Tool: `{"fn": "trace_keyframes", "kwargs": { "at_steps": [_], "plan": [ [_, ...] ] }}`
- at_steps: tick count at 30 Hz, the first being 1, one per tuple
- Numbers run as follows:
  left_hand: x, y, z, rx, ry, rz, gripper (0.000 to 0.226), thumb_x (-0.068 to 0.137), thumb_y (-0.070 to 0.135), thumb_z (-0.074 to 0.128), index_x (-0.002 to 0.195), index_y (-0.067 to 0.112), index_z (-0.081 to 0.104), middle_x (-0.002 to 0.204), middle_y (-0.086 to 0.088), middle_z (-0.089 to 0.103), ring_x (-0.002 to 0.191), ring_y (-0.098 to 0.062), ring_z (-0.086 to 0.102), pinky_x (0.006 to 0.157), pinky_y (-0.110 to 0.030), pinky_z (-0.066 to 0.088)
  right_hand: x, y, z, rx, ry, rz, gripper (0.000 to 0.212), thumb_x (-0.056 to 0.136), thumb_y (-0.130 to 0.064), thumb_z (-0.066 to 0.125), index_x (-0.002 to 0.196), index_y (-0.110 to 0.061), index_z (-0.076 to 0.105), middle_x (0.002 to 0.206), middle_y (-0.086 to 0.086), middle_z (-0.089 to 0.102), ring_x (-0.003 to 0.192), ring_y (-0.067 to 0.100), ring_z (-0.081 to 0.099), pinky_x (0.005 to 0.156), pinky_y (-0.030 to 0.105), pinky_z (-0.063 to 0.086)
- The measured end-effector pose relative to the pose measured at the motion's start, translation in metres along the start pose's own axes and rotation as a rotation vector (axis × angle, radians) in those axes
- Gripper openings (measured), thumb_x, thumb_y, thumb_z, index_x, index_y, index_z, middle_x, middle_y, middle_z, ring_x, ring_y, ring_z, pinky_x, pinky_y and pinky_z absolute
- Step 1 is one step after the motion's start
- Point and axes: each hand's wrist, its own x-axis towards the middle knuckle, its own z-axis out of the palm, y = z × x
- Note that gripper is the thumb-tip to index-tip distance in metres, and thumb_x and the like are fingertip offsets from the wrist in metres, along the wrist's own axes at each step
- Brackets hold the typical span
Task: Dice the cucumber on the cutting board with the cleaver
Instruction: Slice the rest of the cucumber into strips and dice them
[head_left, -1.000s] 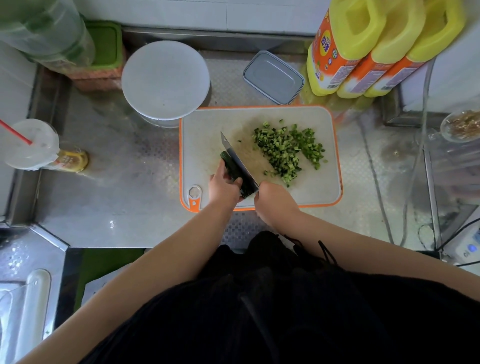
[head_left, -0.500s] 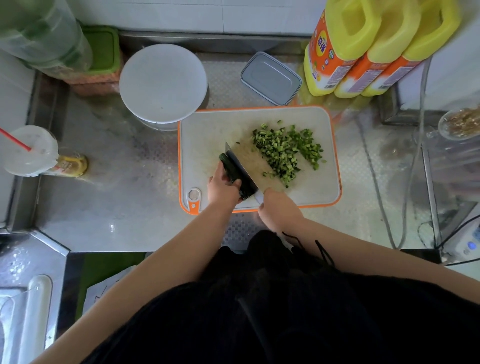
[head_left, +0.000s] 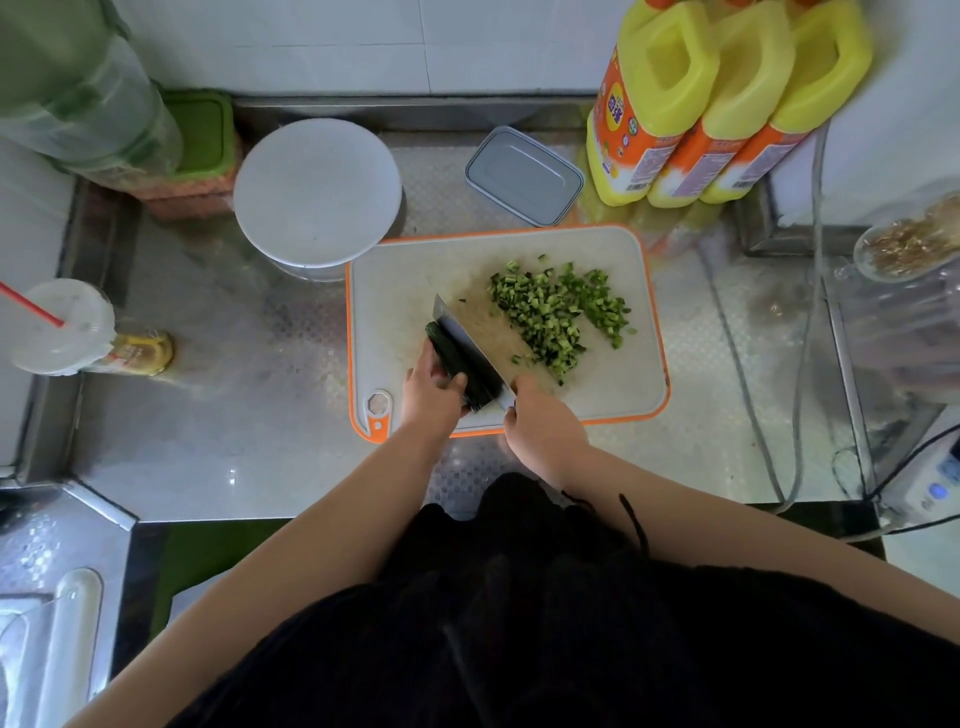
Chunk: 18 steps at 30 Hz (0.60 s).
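3 yellow jugs (head_left: 722, 104) behind cutting board (head_left: 613, 395), lidded tin (head_left: 524, 176)

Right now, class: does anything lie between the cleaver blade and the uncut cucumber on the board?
Nothing visible does. The cleaver lies right alongside the cucumber, which the left hand holds. The diced pile lies on the blade's far side.

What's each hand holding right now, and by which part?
The right hand grips the cleaver by its handle, hidden inside the fist. The left hand holds the uncut cucumber near its near end, beside the blade.
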Motion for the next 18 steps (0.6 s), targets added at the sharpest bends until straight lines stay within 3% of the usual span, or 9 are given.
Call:
{"fn": "trace_keyframes", "kwargs": {
  "at_steps": [2,7,10,14,18],
  "plan": [
    [-0.002,0.001,0.0,0.001,-0.013,0.02,0.064,0.094,0.0,0.053,0.145,0.035,0.035,0.124,0.002,0.056,0.109,-0.022,0.06,0.078,-0.038,0.058,-0.002,0.002,-0.005,0.054,0.043,0.005,0.018,0.097,-0.018,0.041,0.113,-0.012,0.046,0.088,0.007,0.059,0.086,0.029,0.061,0.067,0.035,0.044],
    [-0.006,0.004,0.001,-0.038,-0.004,-0.017,0.06,0.096,0.001,0.052,0.145,0.03,0.037,0.109,0.011,0.059,0.095,-0.009,0.061,0.068,-0.029,0.056,-0.009,-0.003,-0.017,0.102,0.064,-0.025,0.02,0.099,-0.025,0.039,0.085,-0.012,0.045,0.078,0.006,0.052,0.08,0.029,0.056,0.064,0.032,0.035],
    [-0.007,0.004,0.001,-0.035,0.005,-0.012,0.06,0.095,0.0,0.053,0.146,0.029,0.037,0.117,0.003,0.059,0.092,-0.008,0.06,0.063,-0.026,0.055,-0.012,-0.006,-0.012,0.072,0.034,-0.04,0.022,0.1,-0.025,0.037,0.085,-0.012,0.046,0.088,0.014,0.061,0.085,0.032,0.058,0.065,0.034,0.039],
    [-0.009,0.005,0.002,-0.038,0.025,-0.012,0.064,0.096,0.0,0.053,0.15,0.026,0.03,0.114,0.002,0.055,0.087,-0.005,0.057,0.062,-0.024,0.054,-0.016,-0.01,-0.012,0.031,0.029,-0.046,0.023,0.1,-0.024,0.037,0.082,-0.01,0.04,0.091,0.019,0.062,0.084,0.035,0.057,0.062,0.033,0.032],
    [-0.011,0.006,0.001,-0.049,0.03,-0.023,0.065,0.095,0.0,0.054,0.15,0.025,0.03,0.121,-0.002,0.055,0.101,-0.017,0.057,0.062,-0.025,0.055,-0.018,-0.013,-0.012,0.025,-0.009,-0.037,0.022,0.1,-0.024,0.037,0.083,-0.01,0.041,0.092,0.017,0.063,0.082,0.032,0.057,0.063,0.031,0.033]
  ]
}}
